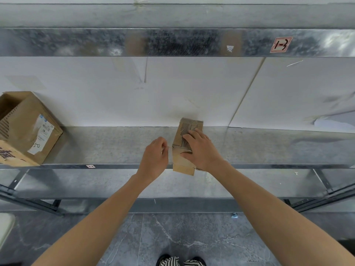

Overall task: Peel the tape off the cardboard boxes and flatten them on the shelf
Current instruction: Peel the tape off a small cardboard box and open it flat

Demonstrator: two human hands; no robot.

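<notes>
At the front edge of the middle metal shelf [115,144] we see a small cardboard box [183,164] standing slightly right of centre, its near end overhanging the shelf lip. The right hand [201,150] holds this box from above: we note the fingers slightly spread across the printed top face and the thumb laid across the nearer face. The left hand [155,156] sits just beside the box's left side, its fingertips bunched together close to the box's left edge. A faint pale sliver shows between those fingertips and the box, but we cannot tell whether it is tape or whether the fingers actually pinch it.

At the far left of the same shelf we find a larger cardboard box [25,123], open at the top and bearing a white shipping label [43,131]; it rests tilted on another carton [13,156] printed with dark characters. Above, the upper shelf beam [172,42] carries a red-bordered tag [280,44]. Behind the shelf we see white backing board [172,89]. Below, grey marbled floor [182,237] and striped shoes [170,261] appear.
</notes>
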